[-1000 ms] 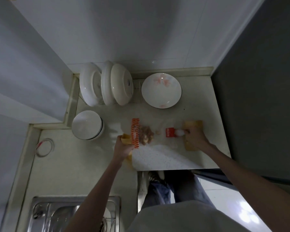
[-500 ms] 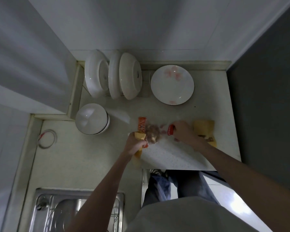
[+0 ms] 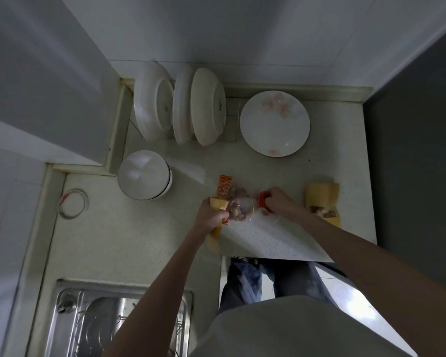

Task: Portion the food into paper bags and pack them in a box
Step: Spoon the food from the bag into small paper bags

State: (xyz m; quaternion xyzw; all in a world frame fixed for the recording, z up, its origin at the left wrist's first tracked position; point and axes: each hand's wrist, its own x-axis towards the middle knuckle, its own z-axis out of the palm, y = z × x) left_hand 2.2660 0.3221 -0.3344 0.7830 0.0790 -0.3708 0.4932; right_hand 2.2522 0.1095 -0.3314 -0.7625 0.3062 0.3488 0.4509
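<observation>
Left of the clear food bag, past the stacked white bowls [image 3: 144, 175], a small ring [image 3: 72, 203] lies on the surface [image 3: 119, 238] and the steel sink [image 3: 119, 323] sits nearer the person, so that side has bare room for an elbow to swing. Touching the clear food bag's left edge, the left hand [image 3: 211, 215] has its grip curled round the neck of a yellow paper bag [image 3: 216, 222], which hangs down toward the person; an orange patterned packet [image 3: 224, 186] stands just behind that fist. Centred between both hands, the clear food bag [image 3: 240, 206] holds brownish pieces (what food exactly is too dim to tell). At its right end the right hand [image 3: 277, 202] pinches the red seal [image 3: 262, 199]. The step in hand looks like feeding food from the clear bag into the paper one; it would go best with the paper mouth held wide and upright, the clear bag tipped slowly so pieces drop in rather than scatter. Right of the clear food bag, near the right wrist, a second yellow paper bag [image 3: 322, 202] lies already showing food at its mouth, close to the dark panel [image 3: 410, 163] that bounds the surface there. Behind the clear food bag, a flowered plate [image 3: 274, 123] and racked dishes [image 3: 180, 106] crowd the wall. The surface's front edge runs just below the hands, so any spill may roll off to the floor. No box is in view.
</observation>
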